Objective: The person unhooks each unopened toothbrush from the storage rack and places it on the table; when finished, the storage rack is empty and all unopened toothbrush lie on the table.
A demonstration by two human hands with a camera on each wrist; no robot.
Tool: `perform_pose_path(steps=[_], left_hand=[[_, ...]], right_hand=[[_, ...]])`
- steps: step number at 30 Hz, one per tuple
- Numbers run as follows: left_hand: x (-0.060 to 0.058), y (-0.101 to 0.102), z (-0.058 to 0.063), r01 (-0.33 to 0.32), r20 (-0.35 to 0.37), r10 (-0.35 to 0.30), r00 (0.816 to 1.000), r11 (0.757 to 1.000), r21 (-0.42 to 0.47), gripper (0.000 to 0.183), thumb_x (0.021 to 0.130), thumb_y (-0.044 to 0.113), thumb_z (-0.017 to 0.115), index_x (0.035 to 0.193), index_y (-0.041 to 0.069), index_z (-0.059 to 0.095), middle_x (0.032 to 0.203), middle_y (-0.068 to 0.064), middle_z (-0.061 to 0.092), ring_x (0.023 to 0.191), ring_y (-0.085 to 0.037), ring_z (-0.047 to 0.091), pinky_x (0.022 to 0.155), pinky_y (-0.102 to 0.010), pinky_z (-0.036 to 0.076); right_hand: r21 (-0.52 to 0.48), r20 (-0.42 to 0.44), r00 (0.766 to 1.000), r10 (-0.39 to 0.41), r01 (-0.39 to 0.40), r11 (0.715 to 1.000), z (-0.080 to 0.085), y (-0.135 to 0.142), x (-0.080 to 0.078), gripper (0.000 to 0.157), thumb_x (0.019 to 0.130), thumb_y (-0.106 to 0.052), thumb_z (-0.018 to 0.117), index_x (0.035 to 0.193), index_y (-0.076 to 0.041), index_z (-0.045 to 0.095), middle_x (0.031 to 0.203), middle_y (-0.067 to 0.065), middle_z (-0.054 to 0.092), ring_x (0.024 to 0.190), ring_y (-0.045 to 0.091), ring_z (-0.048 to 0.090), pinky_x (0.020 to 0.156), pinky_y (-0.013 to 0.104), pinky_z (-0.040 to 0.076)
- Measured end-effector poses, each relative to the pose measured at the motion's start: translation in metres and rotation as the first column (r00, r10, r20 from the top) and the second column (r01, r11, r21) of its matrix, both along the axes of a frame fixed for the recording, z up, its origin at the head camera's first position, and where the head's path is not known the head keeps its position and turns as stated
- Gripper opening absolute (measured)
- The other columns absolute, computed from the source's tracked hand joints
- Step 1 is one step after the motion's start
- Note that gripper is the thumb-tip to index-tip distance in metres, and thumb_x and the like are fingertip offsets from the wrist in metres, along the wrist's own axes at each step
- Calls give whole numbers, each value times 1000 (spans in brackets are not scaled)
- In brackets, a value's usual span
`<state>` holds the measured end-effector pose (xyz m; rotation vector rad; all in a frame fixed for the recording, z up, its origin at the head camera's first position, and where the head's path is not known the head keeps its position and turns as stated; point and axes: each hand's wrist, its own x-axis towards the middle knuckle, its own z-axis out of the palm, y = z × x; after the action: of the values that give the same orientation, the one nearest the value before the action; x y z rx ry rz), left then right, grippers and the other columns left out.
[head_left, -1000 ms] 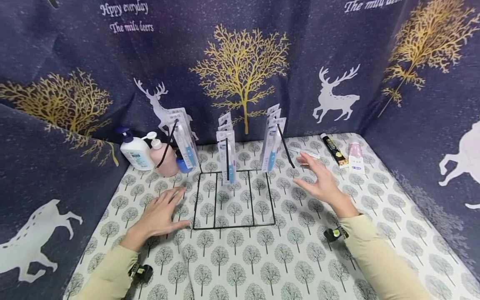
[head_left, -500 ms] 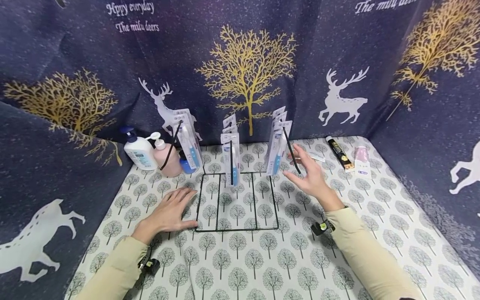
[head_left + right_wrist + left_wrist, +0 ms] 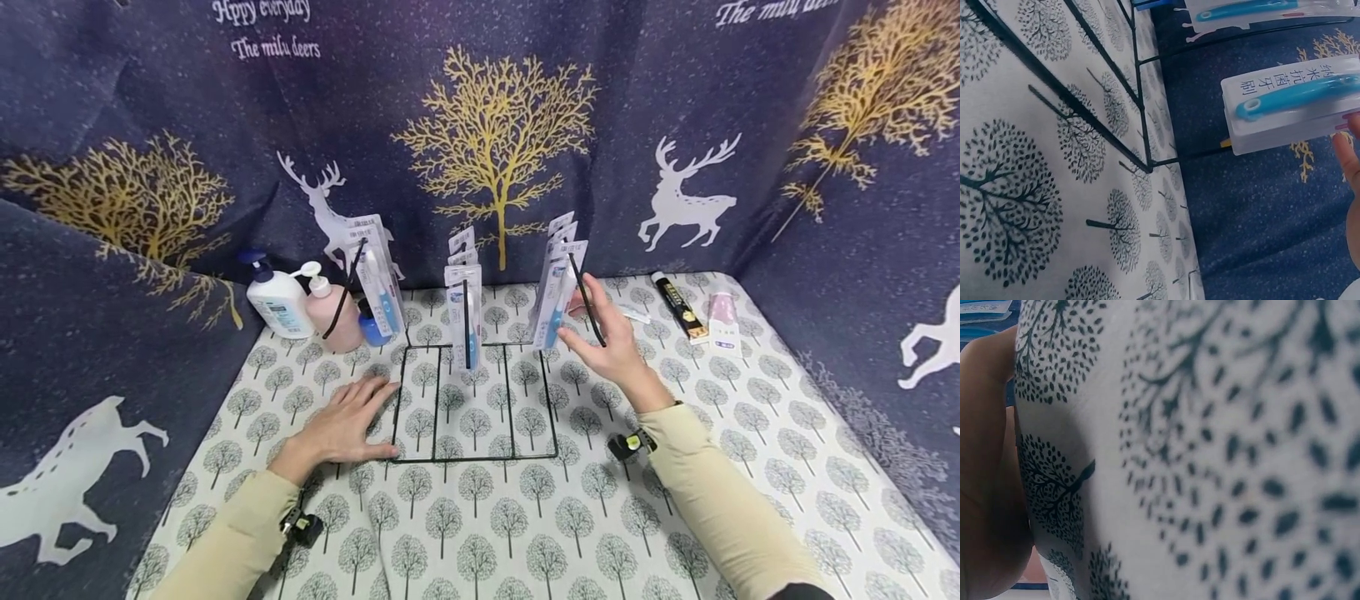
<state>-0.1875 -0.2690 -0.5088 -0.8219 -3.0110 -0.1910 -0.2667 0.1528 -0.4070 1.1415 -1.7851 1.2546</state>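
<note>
Three groups of packaged toothbrushes hang from the black hooks of a wire display rack (image 3: 480, 459): one at the left (image 3: 377, 287), one in the middle (image 3: 455, 321), and a right-hand row of toothbrush packs (image 3: 550, 308). My right hand (image 3: 617, 343) holds that right row at its edge, thumb at the front and fingers behind, partly hidden. Up close, a fingertip meets a toothbrush pack (image 3: 1294, 100) with a blue handle inside. My left hand (image 3: 341, 425) rests spread on the cloth, fingertips and thumb right at the rack's left base wire.
A white pump bottle (image 3: 281, 304), a pink pump bottle (image 3: 333, 315) and a small blue bottle (image 3: 372, 325) stand back left. A black tube (image 3: 678, 307), a pink-and-white tube (image 3: 723, 321) and a small flat packet (image 3: 635, 314) lie back right. A dark printed curtain (image 3: 480, 125) hangs behind.
My right hand has moved left from beside the right hook to the toothbrush packs there. The left hand has slid right to the rack's base wire.
</note>
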Motion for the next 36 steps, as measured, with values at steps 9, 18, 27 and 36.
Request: perform_pose_path(steps=[9,18,27,36], left_hand=[[1,1,2,5,14,-5,1000,1000,-17,103,65,82,47,145,22,23,149,-12,23,134,-36,24,107,-59,21],[0,1,1,24,-13,-24,1000,999,-22,100,66,81,48,144,22,28,149,-14,22,133,-39,26,104,-62,23],[2,2,3,22,-5,-22,1000,1000,-8,100,65,80,50,144,22,29,148,-14,23,132,-38,27,105,-61,23],[1,1,1,11,25,-11,1000,1000,-20,101,66,82,47,145,23,25,150,-13,20,135,-35,22,108,-59,20]], right_hand=[[-56,-30,999,26,-28,998,2,-7,-4,83,56,20,69,128,23,29,93,33,60,73,40,58,69,42,53],[-128,37,994,107,-102,987,-4,-15,-5,86,58,28,65,133,19,22,89,34,56,70,36,59,63,45,53],[-183,102,985,142,-122,976,-9,-17,-3,86,61,31,60,136,14,22,90,40,55,76,25,62,68,32,56],[-210,112,977,180,-154,965,-10,-16,-4,82,64,30,58,136,13,23,88,39,56,73,28,62,61,35,56]])
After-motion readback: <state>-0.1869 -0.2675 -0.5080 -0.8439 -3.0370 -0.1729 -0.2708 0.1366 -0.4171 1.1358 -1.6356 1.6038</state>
